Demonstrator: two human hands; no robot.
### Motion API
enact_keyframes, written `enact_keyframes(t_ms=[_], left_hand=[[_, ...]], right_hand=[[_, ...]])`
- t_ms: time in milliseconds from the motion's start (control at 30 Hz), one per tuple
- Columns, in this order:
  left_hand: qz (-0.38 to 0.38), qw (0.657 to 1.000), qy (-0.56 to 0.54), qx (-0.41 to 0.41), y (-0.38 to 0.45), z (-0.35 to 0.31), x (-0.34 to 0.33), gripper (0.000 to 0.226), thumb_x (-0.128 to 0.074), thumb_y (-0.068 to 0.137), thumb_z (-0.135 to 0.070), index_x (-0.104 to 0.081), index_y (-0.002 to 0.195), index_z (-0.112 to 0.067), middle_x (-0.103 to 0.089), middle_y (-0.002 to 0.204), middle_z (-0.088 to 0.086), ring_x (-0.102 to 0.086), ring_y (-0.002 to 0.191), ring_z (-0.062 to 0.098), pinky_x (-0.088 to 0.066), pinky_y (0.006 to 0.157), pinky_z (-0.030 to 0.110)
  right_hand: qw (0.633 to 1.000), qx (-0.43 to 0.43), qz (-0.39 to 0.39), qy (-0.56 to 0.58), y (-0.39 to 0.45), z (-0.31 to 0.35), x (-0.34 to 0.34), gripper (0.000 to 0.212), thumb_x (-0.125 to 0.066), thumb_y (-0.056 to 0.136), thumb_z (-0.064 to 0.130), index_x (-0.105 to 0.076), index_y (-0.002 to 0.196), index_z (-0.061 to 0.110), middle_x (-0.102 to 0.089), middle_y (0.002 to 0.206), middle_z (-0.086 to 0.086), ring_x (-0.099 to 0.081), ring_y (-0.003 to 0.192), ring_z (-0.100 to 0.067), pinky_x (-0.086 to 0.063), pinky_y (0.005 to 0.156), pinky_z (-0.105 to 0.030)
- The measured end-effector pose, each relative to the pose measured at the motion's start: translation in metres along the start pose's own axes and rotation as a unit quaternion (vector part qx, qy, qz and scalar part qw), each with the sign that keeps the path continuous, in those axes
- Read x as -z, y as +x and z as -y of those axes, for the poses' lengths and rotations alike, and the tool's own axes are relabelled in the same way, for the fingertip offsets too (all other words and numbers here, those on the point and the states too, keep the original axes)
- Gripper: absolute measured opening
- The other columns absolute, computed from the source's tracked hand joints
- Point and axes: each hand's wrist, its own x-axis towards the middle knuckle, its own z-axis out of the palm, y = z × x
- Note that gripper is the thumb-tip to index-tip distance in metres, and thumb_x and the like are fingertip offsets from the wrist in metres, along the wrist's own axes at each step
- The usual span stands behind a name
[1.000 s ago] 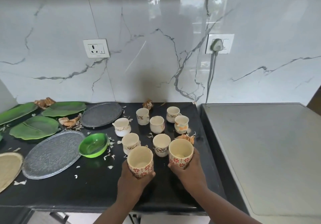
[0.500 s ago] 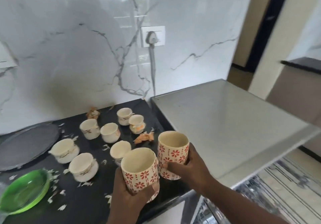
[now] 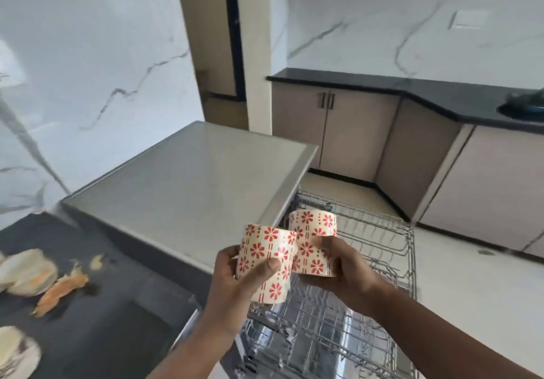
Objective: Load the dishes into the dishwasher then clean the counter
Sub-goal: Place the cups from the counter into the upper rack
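**Cups carried off counter to dishwasher rack**

Since the earlier frame both floral cups were lifted off the black counter [image 3: 97, 296] and swung right, over the pulled-out wire rack [image 3: 368, 261]. Best seated mouth-down between the tines, one at a time. Left cup [image 3: 266, 261] was gripped by the left hand [image 3: 235, 287], fingers curled round it. Right cup [image 3: 313, 241] was likewise clasped by the right hand [image 3: 344, 272]. The cups were touching or nearly so.

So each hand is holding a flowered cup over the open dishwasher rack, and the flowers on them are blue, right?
Not quite: the flowers are red, not blue, as the head view shows. The rest stands. The left hand grips one cup and the right hand grips the other cup, both over the rack.
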Motion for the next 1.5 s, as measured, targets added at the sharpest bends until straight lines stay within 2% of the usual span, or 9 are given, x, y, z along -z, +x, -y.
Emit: enact_keyframes(t_ms=[200,333,500,633,800,967,1133,1233,1500], left_hand=[[0.043,0.979,0.084,0.18,0.047,0.049,-0.052,0.077,-0.079,0.048,-0.062,-0.046,0.107,-0.026,-0.07,0.104,0.008,-0.072,0.083,0.026,-0.053,0.088,0.047],[-0.007,0.94,0.06,0.336,0.078,0.099,-0.076,0.083,-0.083,0.051,-0.051,-0.05,0.117,-0.014,-0.067,0.103,0.019,-0.067,0.091,0.035,-0.053,0.07,0.034],[-0.115,0.887,0.111,0.433,0.099,0.158,-0.081,0.06,-0.074,0.076,-0.039,-0.051,0.121,-0.006,-0.063,0.103,0.021,-0.063,0.092,0.035,-0.054,0.079,0.038],[-0.148,0.865,0.246,0.412,0.121,0.178,-0.063,0.082,-0.078,0.069,-0.049,-0.044,0.132,-0.008,-0.058,0.111,0.014,-0.062,0.091,0.03,-0.056,0.066,0.035],[-0.09,0.824,0.463,0.315,0.155,0.177,-0.051,0.081,-0.076,0.07,-0.048,-0.036,0.132,-0.014,-0.054,0.108,0.003,-0.057,0.073,0.014,-0.051,0.045,0.022],[-0.012,0.758,0.611,0.226,0.177,0.211,-0.036,0.084,-0.064,0.052,-0.072,-0.048,0.12,-0.024,-0.062,0.099,-0.001,-0.061,0.082,0.017,-0.054,0.071,0.032],[0.018,0.734,0.649,0.198,0.192,0.214,-0.037,0.079,-0.071,0.065,-0.061,-0.044,0.132,-0.027,-0.062,0.107,0.001,-0.055,0.088,0.015,-0.04,0.067,0.025],[0.041,0.729,0.651,0.207,0.2,0.221,-0.033,0.078,-0.071,0.067,-0.059,-0.045,0.131,-0.022,-0.06,0.112,0.002,-0.053,0.091,0.016,-0.034,0.065,0.026],[0.064,0.733,0.625,0.262,0.209,0.216,-0.043,0.081,-0.06,0.086,-0.054,-0.022,0.148,-0.018,-0.043,0.143,0.009,-0.043,0.129,0.026,-0.037,0.098,0.033]], right_hand=[[0.989,-0.111,-0.052,0.087,0.015,-0.028,0.087,0.051,-0.056,0.088,0.035,-0.054,0.123,-0.003,-0.068,0.1,-0.025,-0.066,0.081,-0.036,-0.055,0.071,-0.043],[0.967,-0.237,-0.045,0.079,0.044,-0.058,0.143,0.063,-0.06,0.077,0.037,-0.048,0.122,-0.007,-0.067,0.098,-0.03,-0.065,0.074,-0.036,-0.053,0.055,-0.037],[0.934,-0.357,-0.013,-0.015,0.081,-0.105,0.186,0.072,-0.068,0.071,0.045,-0.047,0.122,0.0,-0.069,0.104,-0.026,-0.067,0.087,-0.038,-0.054,0.064,-0.037],[0.9,-0.428,0.01,-0.086,0.11,-0.136,0.194,0.096,-0.076,0.047,0.066,-0.056,0.118,0.005,-0.069,0.101,-0.021,-0.066,0.086,-0.036,-0.054,0.065,-0.033],[0.861,-0.491,-0.005,-0.135,0.14,-0.152,0.178,0.065,-0.066,0.071,0.067,-0.06,0.104,0.011,-0.067,0.083,-0.013,-0.063,0.069,-0.025,-0.049,0.061,-0.023],[0.851,-0.507,-0.005,-0.139,0.169,-0.168,0.159,0.072,-0.064,0.069,0.07,-0.058,0.111,0.011,-0.065,0.086,-0.013,-0.062,0.053,-0.022,-0.047,0.048,-0.021],[0.849,-0.509,-0.019,-0.14,0.198,-0.185,0.143,0.07,-0.063,0.071,0.071,-0.057,0.108,0.012,-0.067,0.086,-0.014,-0.063,0.065,-0.026,-0.05,0.054,-0.024],[0.842,-0.521,-0.013,-0.14,0.211,-0.191,0.133,0.066,-0.059,0.074,0.071,-0.058,0.102,0.01,-0.07,0.084,-0.014,-0.065,0.063,-0.025,-0.051,0.057,-0.024],[0.829,-0.55,0.002,-0.104,0.231,-0.202,0.121,0.065,-0.058,0.078,0.066,-0.058,0.101,0.005,-0.069,0.07,-0.012,-0.063,0.05,-0.022,-0.05,0.047,-0.021]])
